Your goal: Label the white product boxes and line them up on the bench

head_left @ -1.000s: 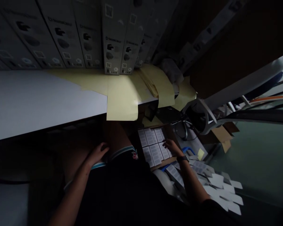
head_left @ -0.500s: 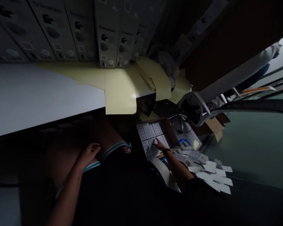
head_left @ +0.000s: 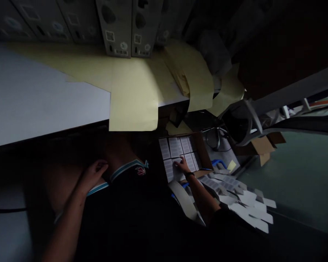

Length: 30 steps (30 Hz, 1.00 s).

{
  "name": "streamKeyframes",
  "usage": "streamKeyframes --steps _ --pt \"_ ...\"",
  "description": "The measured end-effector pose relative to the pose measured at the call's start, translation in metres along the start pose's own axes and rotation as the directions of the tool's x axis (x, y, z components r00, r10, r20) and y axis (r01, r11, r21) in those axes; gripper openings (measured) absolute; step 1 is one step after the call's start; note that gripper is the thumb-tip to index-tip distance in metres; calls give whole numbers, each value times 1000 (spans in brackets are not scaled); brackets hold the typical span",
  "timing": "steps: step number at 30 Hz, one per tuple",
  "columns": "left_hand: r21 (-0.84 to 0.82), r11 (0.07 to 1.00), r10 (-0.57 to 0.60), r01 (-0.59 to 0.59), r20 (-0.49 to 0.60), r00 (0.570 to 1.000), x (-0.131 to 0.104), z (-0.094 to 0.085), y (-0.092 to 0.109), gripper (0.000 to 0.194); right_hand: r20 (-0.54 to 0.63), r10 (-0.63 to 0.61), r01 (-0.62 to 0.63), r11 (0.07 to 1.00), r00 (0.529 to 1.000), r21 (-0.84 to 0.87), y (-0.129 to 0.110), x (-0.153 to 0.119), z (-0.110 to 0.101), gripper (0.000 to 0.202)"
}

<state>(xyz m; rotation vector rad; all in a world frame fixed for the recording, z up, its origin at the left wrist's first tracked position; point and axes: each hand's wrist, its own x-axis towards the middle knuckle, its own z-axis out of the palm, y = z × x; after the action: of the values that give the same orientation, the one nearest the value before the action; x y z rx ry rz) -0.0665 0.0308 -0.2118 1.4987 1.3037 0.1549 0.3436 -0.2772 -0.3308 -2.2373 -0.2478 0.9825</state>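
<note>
My right hand (head_left: 183, 166) is over a shallow brown carton (head_left: 205, 151) packed with white printed packets (head_left: 175, 147). Its fingers are apart, with the tips at the front rows; I cannot tell whether they touch a packet, and nothing shows in its grasp. My left hand (head_left: 94, 175) rests by my thigh at the hem of the dark shorts (head_left: 131, 174). Its fingers are loosely curled with a gap to the thumb, and I see nothing in it.
Flat white printed card pieces (head_left: 243, 203) lie fanned out right of the carton. A white table (head_left: 43, 98) with yellow sheets (head_left: 133, 98) and upright grey boxes (head_left: 117, 29) spans the upper left. A chair's armrest (head_left: 251, 120) and an opened carton (head_left: 262, 147) stand at the right.
The view has shifted, so the table and boxes sit higher. My right hand's pointing finger has drawn in, and its fingers have spread over the packets. My left hand stays by the thigh.
</note>
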Motion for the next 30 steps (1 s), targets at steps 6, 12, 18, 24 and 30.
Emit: streamKeyframes --steps 6,12,18,24,30 --pt "51 998 -37 36 25 999 16 12 17 55 -59 -50 56 992 997 111 11 -11 -5 36" --pt "121 989 -92 84 66 994 36 23 27 43 -82 -120 135 968 989 212 10 -21 -9 46" --pt "122 983 -149 137 93 984 47 36 29 38 -126 -128 155 960 984 232 7 -29 -12 50" --pt "72 991 -126 117 133 983 48 44 38 43 -147 -135 163 966 980 200 2 -30 -15 45" --pt "80 993 -102 89 169 980 62 49 37 48 -95 -94 97 995 991 32 -3 -36 -17 53"
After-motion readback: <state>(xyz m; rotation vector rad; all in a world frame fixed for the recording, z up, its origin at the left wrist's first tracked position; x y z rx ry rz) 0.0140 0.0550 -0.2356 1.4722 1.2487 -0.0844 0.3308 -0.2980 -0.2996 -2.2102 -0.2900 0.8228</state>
